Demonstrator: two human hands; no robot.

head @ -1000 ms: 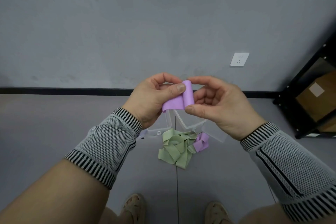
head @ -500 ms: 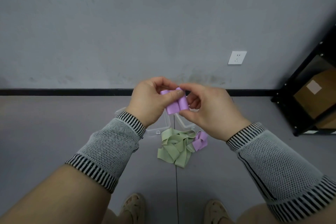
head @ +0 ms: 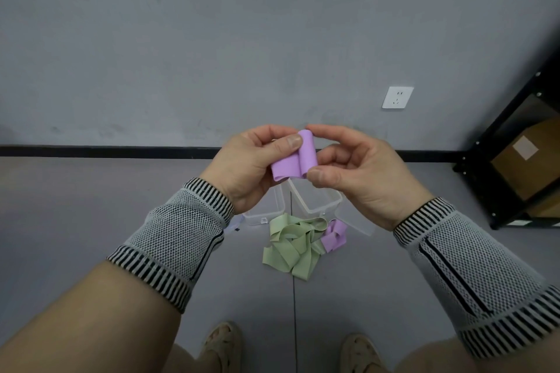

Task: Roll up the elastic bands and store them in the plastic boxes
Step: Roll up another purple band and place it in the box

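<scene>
A purple elastic band [head: 295,159] is held at chest height between both hands, partly rolled into a tube. My left hand [head: 248,165] pinches its flat tail with the thumb on top. My right hand [head: 357,172] pinches the rolled end between thumb and forefinger. On the floor below lie a heap of green bands [head: 292,247] and another purple band [head: 334,235]. Two clear plastic boxes [head: 315,201] stand just behind the heap, partly hidden by my hands.
A clear lid [head: 356,221] lies right of the boxes. A black metal shelf [head: 515,166] with a cardboard box stands at the right by the wall. A white socket [head: 397,97] is on the grey wall. My feet [head: 222,345] are at the bottom.
The roll has been turned between my fingers and now stands taller at the right end. Both hands have drifted slightly apart and the flat tail shows longer than half a second ago.
</scene>
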